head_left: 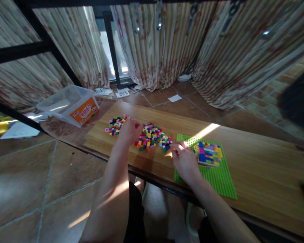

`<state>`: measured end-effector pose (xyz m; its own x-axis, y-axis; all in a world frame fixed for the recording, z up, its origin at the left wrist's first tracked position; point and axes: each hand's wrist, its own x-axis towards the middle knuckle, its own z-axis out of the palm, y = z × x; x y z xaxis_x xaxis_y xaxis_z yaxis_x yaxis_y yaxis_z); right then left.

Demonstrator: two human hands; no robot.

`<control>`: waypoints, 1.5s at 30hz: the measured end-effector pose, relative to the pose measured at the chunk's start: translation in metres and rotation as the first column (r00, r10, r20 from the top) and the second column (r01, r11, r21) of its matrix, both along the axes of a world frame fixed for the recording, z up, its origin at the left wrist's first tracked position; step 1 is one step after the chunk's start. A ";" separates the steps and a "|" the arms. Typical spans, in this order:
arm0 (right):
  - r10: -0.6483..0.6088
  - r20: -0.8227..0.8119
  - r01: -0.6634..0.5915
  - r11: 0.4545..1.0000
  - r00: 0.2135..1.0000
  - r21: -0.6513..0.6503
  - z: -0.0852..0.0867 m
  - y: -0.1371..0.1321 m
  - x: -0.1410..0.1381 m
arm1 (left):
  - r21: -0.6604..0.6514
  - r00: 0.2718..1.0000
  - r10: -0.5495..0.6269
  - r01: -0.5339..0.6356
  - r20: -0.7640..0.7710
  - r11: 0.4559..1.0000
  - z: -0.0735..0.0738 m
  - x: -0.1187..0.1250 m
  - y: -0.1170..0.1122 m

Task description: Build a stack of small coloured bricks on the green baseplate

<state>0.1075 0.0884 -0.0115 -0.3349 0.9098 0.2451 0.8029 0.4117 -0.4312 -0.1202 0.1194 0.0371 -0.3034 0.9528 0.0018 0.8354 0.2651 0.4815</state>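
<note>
Small colourful toy bricks [150,135] lie in a loose pile on the wooden table, with a second heap of bricks [114,126] to its left. Between the two heaps is my left hand [130,131], its fingers curled in; whatever they hold is too small to make out. My right hand [185,162] reaches over the left edge of a green studded baseplate [212,180], fingers bent and fingertips at the right end of the main pile. What is between those fingertips is hidden. On the baseplate sits a block built from multicoloured bricks [208,154], just right of my right hand.
A clear plastic box [63,104] with an orange label stands at the table's left end. The wooden table [258,162] runs on to the right. Dark metal bars [50,45] cross the upper left. Beyond the table are papers [174,98] on the tiled floor and striped curtains [162,50].
</note>
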 end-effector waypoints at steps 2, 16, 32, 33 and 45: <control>-0.009 0.045 0.010 0.999 0.999 -0.031 -0.001 0.001 0.002 | -0.001 1.000 -0.004 0.004 0.005 1.000 0.000 0.002 0.001; 0.041 0.118 -0.028 0.993 0.992 -0.111 0.002 0.002 -0.007 | 0.009 0.997 -0.078 0.078 0.027 0.997 0.000 0.018 0.002; 0.044 0.170 -0.029 0.996 0.984 -0.090 0.004 0.002 -0.010 | 0.025 0.990 -0.129 0.128 0.055 0.991 0.001 0.031 0.006; 0.050 0.170 -0.035 0.995 0.984 -0.088 0.006 0.002 -0.010 | 0.019 0.990 -0.130 0.129 0.053 0.991 0.001 0.031 0.006; 0.065 0.100 -0.053 0.992 0.993 -0.119 0.008 0.004 -0.008 | 0.029 0.988 -0.145 0.144 0.053 0.989 0.000 0.032 0.006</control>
